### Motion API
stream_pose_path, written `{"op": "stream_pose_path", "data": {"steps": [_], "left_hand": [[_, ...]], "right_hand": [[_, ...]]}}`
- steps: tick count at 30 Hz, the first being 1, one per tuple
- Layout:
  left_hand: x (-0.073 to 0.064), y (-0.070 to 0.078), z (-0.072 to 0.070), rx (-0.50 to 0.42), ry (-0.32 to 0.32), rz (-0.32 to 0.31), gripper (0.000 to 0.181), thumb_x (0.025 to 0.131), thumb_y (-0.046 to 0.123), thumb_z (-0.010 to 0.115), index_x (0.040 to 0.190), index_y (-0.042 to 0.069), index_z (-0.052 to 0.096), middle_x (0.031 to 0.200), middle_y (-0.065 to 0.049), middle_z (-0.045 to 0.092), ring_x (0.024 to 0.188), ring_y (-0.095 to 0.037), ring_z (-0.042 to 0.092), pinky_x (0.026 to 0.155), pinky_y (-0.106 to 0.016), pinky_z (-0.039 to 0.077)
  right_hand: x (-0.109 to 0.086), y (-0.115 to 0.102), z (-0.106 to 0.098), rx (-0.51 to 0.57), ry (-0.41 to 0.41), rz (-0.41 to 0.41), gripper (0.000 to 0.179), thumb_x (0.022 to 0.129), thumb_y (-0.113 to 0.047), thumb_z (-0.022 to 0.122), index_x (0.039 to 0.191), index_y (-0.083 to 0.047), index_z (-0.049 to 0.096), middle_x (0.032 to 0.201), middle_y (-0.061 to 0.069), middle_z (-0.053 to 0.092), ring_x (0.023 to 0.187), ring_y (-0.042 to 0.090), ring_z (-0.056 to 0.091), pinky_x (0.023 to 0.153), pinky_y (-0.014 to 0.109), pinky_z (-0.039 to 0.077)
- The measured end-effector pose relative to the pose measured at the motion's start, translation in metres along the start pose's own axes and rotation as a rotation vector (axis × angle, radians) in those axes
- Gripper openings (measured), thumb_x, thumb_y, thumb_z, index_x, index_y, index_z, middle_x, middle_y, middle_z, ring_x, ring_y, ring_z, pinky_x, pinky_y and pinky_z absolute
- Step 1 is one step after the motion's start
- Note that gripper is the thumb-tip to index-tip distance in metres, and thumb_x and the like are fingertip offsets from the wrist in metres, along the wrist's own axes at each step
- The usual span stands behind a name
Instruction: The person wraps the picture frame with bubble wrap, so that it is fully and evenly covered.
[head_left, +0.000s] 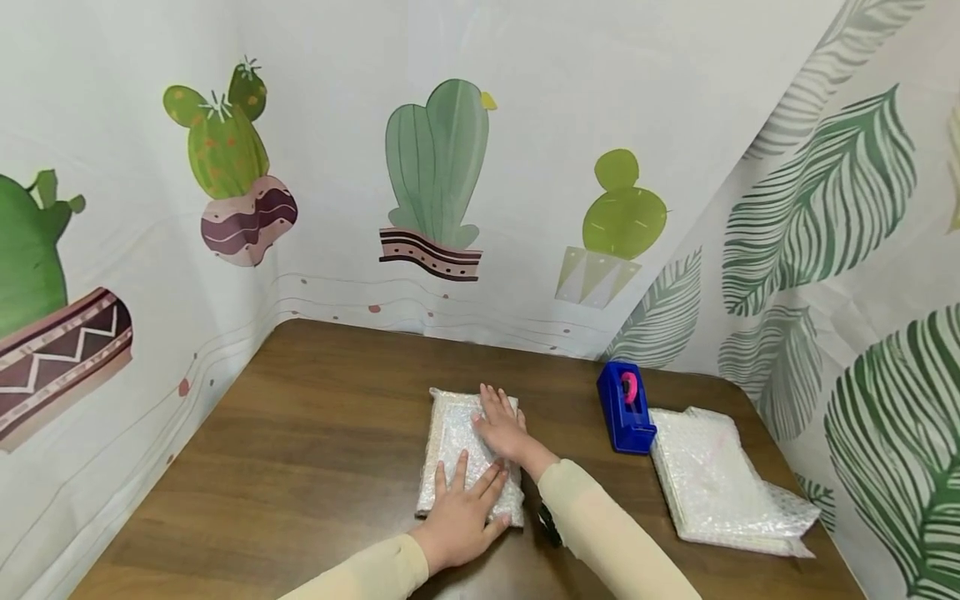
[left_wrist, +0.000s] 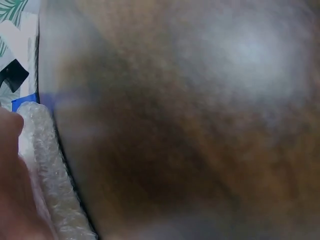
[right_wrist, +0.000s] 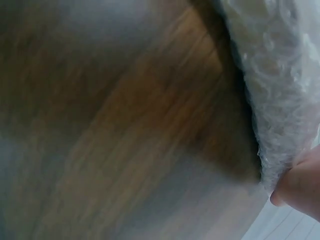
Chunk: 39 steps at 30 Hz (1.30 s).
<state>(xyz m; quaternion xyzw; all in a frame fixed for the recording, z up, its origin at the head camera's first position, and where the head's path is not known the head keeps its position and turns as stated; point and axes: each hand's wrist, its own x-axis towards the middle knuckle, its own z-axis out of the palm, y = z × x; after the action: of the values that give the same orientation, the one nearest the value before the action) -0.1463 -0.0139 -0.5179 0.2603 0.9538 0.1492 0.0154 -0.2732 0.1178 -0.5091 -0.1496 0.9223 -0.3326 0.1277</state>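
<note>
A flat rectangular package in bubble wrap (head_left: 442, 433) lies on the brown wooden table. My left hand (head_left: 461, 515) rests on its near part with the fingers spread and straight. Farther up, at the right side, my right hand (head_left: 502, 427) lies on the wrap, fingers extended. In the left wrist view, the wrapped edge (left_wrist: 52, 170) runs beside part of a hand (left_wrist: 17, 185). The right wrist view shows the bubble-wrapped side (right_wrist: 275, 85) and a fingertip (right_wrist: 300, 187) touching its corner. What is inside the wrap cannot be made out.
Right of the package stands a blue tape dispenser (head_left: 622, 421) with a pink-cored roll (head_left: 629, 387). Beside it, more bubble wrap (head_left: 712, 487) lies near the table's right edge. A small black object (head_left: 550, 527) is partly hidden by my right forearm. Printed fabric (head_left: 525, 167) hangs behind the table (head_left: 300, 433).
</note>
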Motion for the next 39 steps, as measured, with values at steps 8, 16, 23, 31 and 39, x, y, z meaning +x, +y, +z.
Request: {"op": "stream_pose_path", "data": {"steps": [8, 16, 23, 31, 39], "left_hand": [[-0.003, -0.007, 0.014, 0.085, 0.149, 0.058, 0.050, 0.105, 0.048, 0.046, 0.151, 0.030, 0.052, 0.146, -0.004, 0.052, 0.135, -0.028, 0.047, 0.109, -0.076, 0.033], [-0.012, -0.013, 0.001, 0.018, 0.033, 0.132, 0.048, 0.108, 0.040, 0.042, 0.155, 0.027, 0.046, 0.152, -0.002, 0.050, 0.144, -0.022, 0.044, 0.118, -0.069, 0.031], [-0.011, -0.018, -0.005, -0.027, -0.022, 0.130, 0.046, 0.108, 0.044, 0.043, 0.152, 0.034, 0.049, 0.158, -0.007, 0.043, 0.151, -0.038, 0.036, 0.116, -0.072, 0.031], [-0.011, -0.018, -0.015, -0.005, -0.095, 0.112, 0.048, 0.107, 0.047, 0.044, 0.153, 0.035, 0.048, 0.164, -0.006, 0.042, 0.152, -0.041, 0.037, 0.116, -0.071, 0.033], [-0.008, -0.017, -0.022, 0.017, -0.158, 0.109, 0.050, 0.106, 0.051, 0.045, 0.154, 0.038, 0.046, 0.164, -0.003, 0.043, 0.154, -0.038, 0.037, 0.116, -0.071, 0.035]], "right_hand": [[-0.002, -0.001, 0.000, -0.009, 0.015, -0.043, 0.068, 0.109, -0.036, 0.041, 0.163, -0.002, 0.017, 0.172, 0.023, 0.011, 0.161, 0.044, 0.002, 0.124, 0.073, -0.003], [-0.006, -0.002, -0.001, -0.026, 0.018, -0.030, 0.065, 0.109, -0.032, 0.042, 0.162, -0.001, 0.021, 0.172, 0.024, 0.012, 0.160, 0.045, 0.004, 0.124, 0.073, -0.001], [-0.002, 0.001, 0.000, -0.013, 0.025, -0.055, 0.067, 0.108, -0.029, 0.046, 0.162, 0.000, 0.020, 0.172, 0.024, 0.013, 0.160, 0.045, 0.005, 0.124, 0.074, 0.000], [-0.007, 0.000, 0.005, -0.023, 0.076, -0.112, 0.073, 0.104, -0.029, 0.055, 0.164, -0.005, 0.019, 0.173, 0.021, 0.002, 0.161, 0.044, 0.005, 0.123, 0.075, 0.004], [-0.034, -0.007, 0.006, -0.157, 0.091, -0.131, 0.062, 0.104, -0.025, 0.054, 0.158, -0.003, 0.035, 0.172, 0.021, 0.016, 0.160, 0.046, 0.012, 0.120, 0.079, 0.013]]}}
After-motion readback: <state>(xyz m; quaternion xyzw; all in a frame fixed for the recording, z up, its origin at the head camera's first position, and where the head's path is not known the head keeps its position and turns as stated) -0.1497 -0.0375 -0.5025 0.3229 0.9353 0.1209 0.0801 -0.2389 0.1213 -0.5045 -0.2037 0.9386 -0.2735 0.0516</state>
